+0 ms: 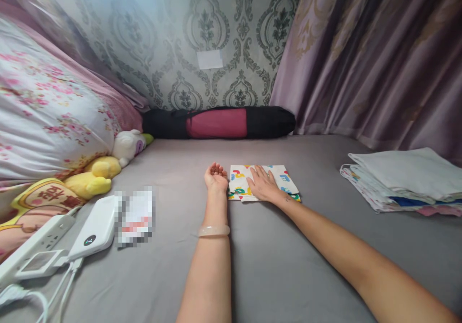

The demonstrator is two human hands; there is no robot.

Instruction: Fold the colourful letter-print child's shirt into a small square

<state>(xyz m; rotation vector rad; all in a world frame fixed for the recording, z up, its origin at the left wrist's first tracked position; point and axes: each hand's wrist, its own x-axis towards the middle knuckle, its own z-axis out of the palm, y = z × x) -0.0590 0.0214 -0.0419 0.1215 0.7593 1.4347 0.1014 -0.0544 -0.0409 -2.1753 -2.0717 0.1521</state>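
Note:
A folded white cloth with a colourful print lies flat on the grey sheet in front of me. My right hand rests palm down on it, fingers spread. Against the cloth's left edge is my left hand, turned palm up with its fingers loosely curled and apart, and nothing shows in it. A pale bangle circles the left wrist. Some layers of the cloth stick out unevenly along its near edge.
To the right sits a stack of folded cloths. On the left are a white power bank, a power strip, cables and yellow plush toys. A black and red roll lies along the patterned wall, between curtains.

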